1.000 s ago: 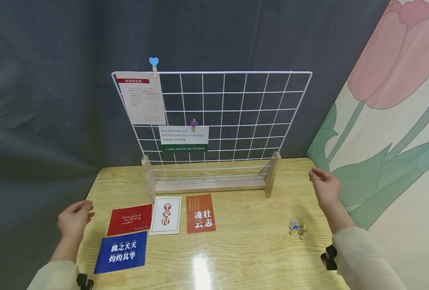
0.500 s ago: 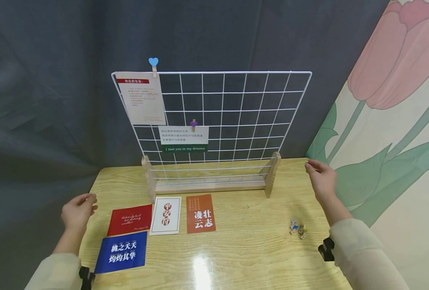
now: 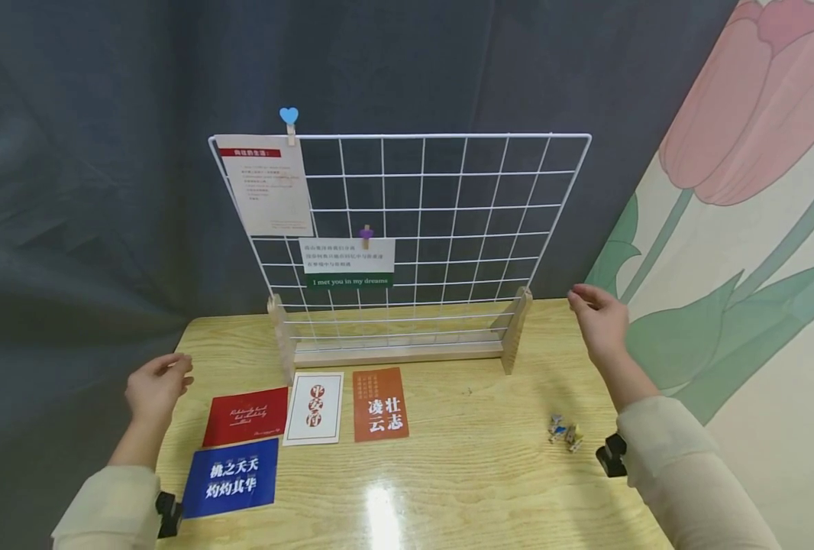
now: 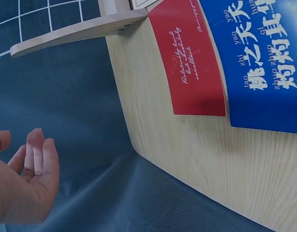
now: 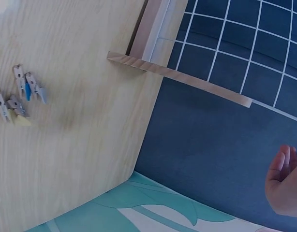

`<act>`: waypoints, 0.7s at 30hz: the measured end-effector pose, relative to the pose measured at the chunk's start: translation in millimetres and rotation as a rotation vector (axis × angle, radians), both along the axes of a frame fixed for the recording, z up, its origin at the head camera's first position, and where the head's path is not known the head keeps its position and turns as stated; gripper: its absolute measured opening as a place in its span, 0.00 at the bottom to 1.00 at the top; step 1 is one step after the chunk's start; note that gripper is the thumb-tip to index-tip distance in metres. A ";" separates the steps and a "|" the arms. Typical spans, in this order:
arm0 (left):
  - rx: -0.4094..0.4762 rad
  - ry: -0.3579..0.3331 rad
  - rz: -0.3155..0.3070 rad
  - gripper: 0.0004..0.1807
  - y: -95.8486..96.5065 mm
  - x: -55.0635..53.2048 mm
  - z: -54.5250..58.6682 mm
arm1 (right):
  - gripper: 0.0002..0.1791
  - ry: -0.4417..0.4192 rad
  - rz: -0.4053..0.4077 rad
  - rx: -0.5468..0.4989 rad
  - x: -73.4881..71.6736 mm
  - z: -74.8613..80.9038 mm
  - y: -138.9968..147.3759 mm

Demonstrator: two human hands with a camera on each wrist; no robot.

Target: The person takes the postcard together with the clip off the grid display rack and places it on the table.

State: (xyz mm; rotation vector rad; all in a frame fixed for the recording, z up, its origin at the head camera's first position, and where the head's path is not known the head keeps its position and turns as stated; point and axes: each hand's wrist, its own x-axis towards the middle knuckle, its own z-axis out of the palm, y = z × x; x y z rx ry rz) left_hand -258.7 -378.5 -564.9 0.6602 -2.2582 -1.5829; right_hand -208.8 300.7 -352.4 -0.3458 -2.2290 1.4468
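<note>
Both left hand (image 3: 156,388) and right hand (image 3: 598,319), at opposite sides of the head view, curl loosely, holding nothing. The left wrist view shows a red card (image 4: 199,72) upper right; the right wrist view, clothespins (image 5: 19,81) on the bench (image 5: 85,159), left.

Dark cloth (image 3: 407,61) behind wood-grain table (image 3: 476,473); tulip-patterned backdrop (image 3: 744,114) right.

A broad lane of wooden tabletop (image 3: 476,470) lies free between the orange card (image 3: 381,405) and the clothespins (image 3: 573,438); behind most of it, the white wire grid (image 3: 418,237) on its wooden stand (image 3: 400,355) blocks the way to the dark curtain (image 3: 407,69).
</note>
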 end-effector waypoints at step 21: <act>0.052 0.074 -0.057 0.21 20.8 -12.5 35.5 | 0.17 0.094 0.066 0.011 -26.3 28.9 -18.4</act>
